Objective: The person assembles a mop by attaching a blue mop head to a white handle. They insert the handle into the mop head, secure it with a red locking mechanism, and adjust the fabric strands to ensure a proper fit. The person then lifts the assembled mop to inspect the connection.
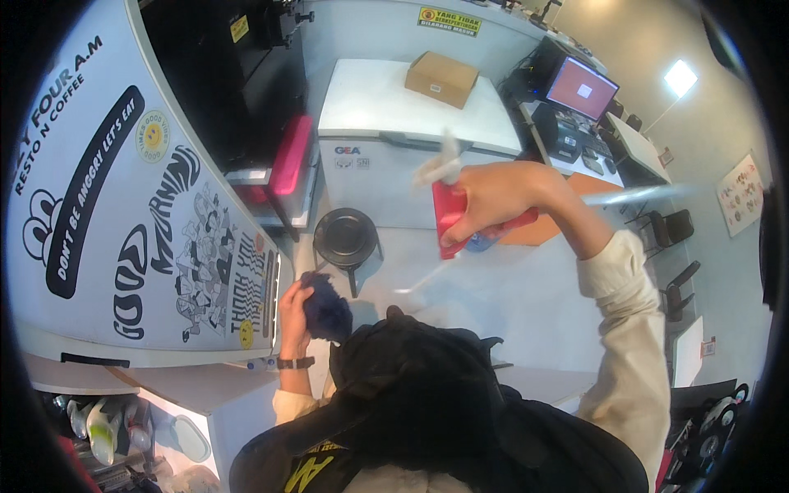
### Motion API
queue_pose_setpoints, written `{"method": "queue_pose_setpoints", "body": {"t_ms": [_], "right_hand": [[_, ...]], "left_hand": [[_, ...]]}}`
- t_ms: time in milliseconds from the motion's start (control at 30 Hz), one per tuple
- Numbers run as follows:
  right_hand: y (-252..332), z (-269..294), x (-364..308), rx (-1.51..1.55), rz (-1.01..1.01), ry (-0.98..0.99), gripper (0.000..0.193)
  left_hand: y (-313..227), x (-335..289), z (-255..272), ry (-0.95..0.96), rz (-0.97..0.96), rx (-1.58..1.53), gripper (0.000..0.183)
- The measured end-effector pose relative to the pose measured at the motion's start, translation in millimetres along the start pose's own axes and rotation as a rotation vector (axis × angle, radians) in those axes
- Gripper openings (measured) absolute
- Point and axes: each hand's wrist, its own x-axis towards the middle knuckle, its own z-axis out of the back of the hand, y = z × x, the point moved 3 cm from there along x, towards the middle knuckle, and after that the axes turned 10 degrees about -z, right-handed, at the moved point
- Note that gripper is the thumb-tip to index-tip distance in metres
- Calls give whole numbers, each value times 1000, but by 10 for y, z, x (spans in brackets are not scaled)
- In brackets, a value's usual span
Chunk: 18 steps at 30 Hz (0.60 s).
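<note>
My left hand (293, 311), with a dark band at its wrist, is closed around a bunched dark blue cloth (327, 311) beside the white printed panel. Raised to the right of centre, my right hand (505, 195) grips a red object (448, 215) whose kind I cannot make out. A blurred whitish part (440, 167) sticks up from its top, and a thin pale rod (427, 276) slants down below it. A long silvery bar (633, 195) appears behind my right wrist; I cannot tell whether it belongs to the red object.
A black round stool (347, 238) stands on the floor ahead. Behind it is a white chest freezer (370, 177) with a cardboard box (441, 79) on top. The white printed panel (156, 246) rises close on my left. A desk with a monitor (580, 87) stands at the far right.
</note>
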Motion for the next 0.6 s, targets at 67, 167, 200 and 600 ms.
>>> {"method": "queue_pose_setpoints", "body": {"t_ms": [67,167,200,600], "right_hand": [[-131,36,-84,166,20,-53,35],[-434,-48,-79,412,172,-181,34],[-494,-82,-41,491,255,-222,35],[-1125,-1138,840,1245,704,-452,31]], "left_hand": [[-159,-83,-36,-107,-14,31,28],[-242,-116,72,-61,-5,-35,25],[-258,-142,101,-103,-19,-43,24],[-455,-237,102,-200,-94,150,34]]}}
